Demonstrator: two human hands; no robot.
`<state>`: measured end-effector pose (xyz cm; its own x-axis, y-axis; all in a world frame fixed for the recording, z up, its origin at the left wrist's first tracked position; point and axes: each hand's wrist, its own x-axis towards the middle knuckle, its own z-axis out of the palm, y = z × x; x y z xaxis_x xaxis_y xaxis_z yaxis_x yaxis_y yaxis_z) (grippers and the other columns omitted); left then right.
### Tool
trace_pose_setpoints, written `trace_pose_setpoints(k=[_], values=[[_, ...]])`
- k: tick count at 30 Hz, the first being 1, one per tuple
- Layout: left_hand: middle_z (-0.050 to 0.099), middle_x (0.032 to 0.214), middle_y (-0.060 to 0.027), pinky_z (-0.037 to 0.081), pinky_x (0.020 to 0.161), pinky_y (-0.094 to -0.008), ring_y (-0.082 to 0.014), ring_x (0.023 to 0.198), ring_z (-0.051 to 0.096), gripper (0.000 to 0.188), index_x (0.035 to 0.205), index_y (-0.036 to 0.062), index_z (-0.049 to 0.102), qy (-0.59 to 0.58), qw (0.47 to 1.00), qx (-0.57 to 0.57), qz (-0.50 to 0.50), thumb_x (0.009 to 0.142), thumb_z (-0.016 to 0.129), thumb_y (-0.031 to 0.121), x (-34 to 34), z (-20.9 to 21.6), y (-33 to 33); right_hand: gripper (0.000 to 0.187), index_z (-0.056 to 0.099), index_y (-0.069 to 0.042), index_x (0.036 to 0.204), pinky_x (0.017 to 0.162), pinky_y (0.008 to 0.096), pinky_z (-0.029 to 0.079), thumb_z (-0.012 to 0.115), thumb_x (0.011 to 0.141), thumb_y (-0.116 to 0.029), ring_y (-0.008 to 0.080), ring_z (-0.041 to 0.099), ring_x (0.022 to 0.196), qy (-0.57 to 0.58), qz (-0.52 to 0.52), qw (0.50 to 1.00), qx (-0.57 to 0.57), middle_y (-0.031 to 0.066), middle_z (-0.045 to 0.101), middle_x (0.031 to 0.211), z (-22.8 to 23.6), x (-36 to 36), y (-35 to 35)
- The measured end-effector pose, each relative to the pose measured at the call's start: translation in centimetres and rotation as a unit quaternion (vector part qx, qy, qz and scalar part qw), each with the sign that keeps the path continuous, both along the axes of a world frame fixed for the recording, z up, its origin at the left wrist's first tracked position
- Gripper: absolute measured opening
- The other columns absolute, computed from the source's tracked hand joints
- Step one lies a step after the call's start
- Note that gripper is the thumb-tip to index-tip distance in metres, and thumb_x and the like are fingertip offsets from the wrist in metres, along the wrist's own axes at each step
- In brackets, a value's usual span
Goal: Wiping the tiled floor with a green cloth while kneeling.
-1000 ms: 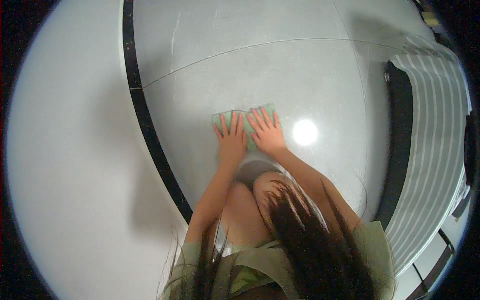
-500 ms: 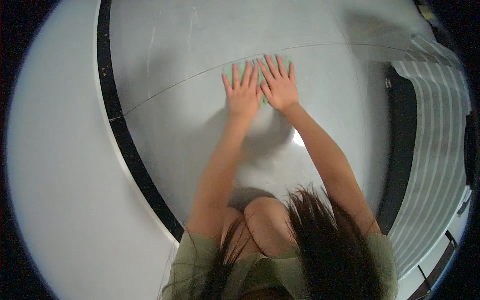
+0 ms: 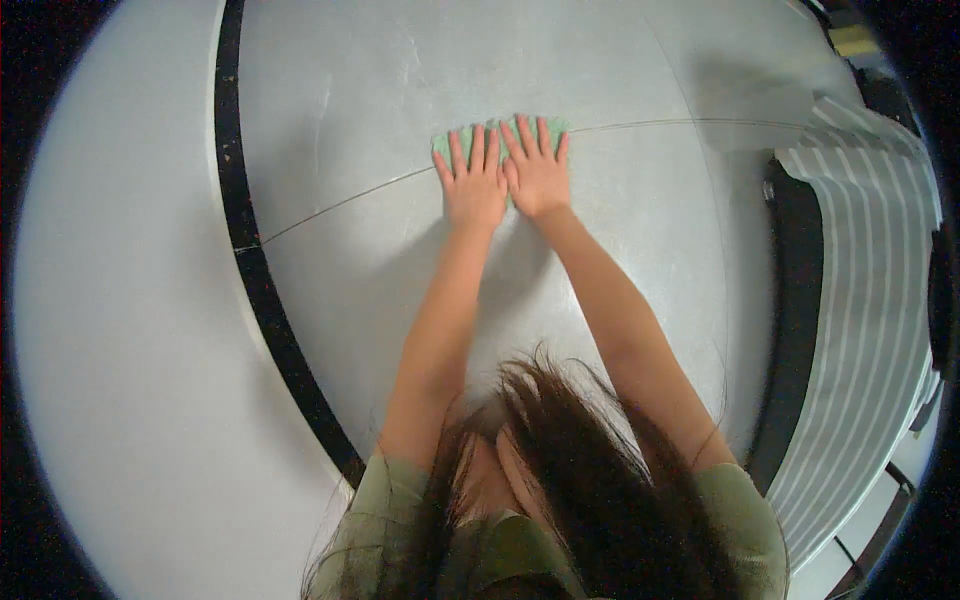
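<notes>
A light green cloth [image 3: 442, 148] lies flat on the grey tiled floor [image 3: 350, 290], across a thin seam between tiles. My left hand [image 3: 474, 192] presses palm down on its left part, with fingers spread and pointing away from me. Beside it, my right hand [image 3: 541, 182] rests flat on the right part, its fingers also spread. The two thumbs nearly meet at the middle. Both arms reach out almost straight. Most of the cloth is hidden under the hands; its far edge and left corner show around the fingertips.
On the left, a black border strip [image 3: 262, 285] runs along the floor at the foot of a white wall [image 3: 120, 300]. To the right hangs grey-and-white striped fabric [image 3: 870, 270] over a piece with a dark side [image 3: 800, 260]. Long dark hair hangs across the lower view.
Both hands and the cloth have slid forward and slightly left, so the fingertips now lie beyond the tile seam. The whole view has shifted a little too.
</notes>
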<state>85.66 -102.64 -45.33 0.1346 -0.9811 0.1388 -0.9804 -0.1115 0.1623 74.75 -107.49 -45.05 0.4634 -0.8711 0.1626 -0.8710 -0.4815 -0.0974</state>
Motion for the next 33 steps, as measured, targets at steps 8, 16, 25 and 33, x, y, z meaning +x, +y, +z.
trace_pose_setpoints(k=[8, 16, 25, 33], values=[[0.021, 0.153, -0.0086, 0.004, 0.109, -0.0634, -0.0412, 0.14, 0.011, 0.055, 0.145, 0.0143, 0.031, 0.027, 0.998, 0.047, -0.036, 0.094, 0.039, 0.033, -5.8, 1.2, 15.4, 0.059, 0.027, -0.021, 0.146, 0.109, 0.0622, 0.01, 0.041, 0.09, -0.032, 0.0365, 0.016, 0.14, -0.056, 0.035, 0.99, 0.123, 0.0082, 0.023, 0.152, 2.5, -7.3, 14.9], [0.025, 0.152, -0.0059, 0.009, 0.106, -0.0669, -0.0411, 0.139, 0.016, 0.06, 0.144, 0.0199, 0.035, 0.09, 0.971, 0.064, -0.21, 0.088, 0.053, 0.033, -16.1, 1.9, 20.3, 0.058, 0.032, -0.022, 0.145, 0.111, 0.0595, 0.007, 0.043, 0.09, -0.037, 0.0366, 0.014, 0.141, -0.012, -0.116, 0.983, 0.145, 0.0074, 0.025, 0.152, 3.6, -21.3, 24.1], [0.03, 0.15, 0.0018, 0.011, 0.108, -0.0641, -0.035, 0.138, 0.021, 0.057, 0.144, 0.0264, 0.032, 0.082, 0.978, 0.06, -0.182, 0.09, 0.05, 0.036, -12.5, -1.5, 9.8, 0.057, 0.032, -0.025, 0.145, 0.111, 0.0595, 0.01, 0.043, 0.09, -0.037, 0.0369, 0.016, 0.14, 0.036, -0.064, 0.991, 0.113, 0.0058, 0.025, 0.152, 0.1, -18.0, 12.4], [0.026, 0.152, 0.0017, 0.007, 0.11, -0.0614, -0.0311, 0.14, 0.019, 0.052, 0.145, 0.0286, 0.03, 0.02, 0.993, 0.005, -0.113, 0.095, 0.041, 0.036, 0.9, -5.4, -5.2, 0.054, 0.029, -0.032, 0.144, 0.112, 0.0574, 0.012, 0.04, 0.093, -0.043, 0.0319, 0.02, 0.14, 0.005, 0.047, 0.998, 0.039, 0.0012, 0.026, 0.152, -3.8, -5.2, -3.5]])
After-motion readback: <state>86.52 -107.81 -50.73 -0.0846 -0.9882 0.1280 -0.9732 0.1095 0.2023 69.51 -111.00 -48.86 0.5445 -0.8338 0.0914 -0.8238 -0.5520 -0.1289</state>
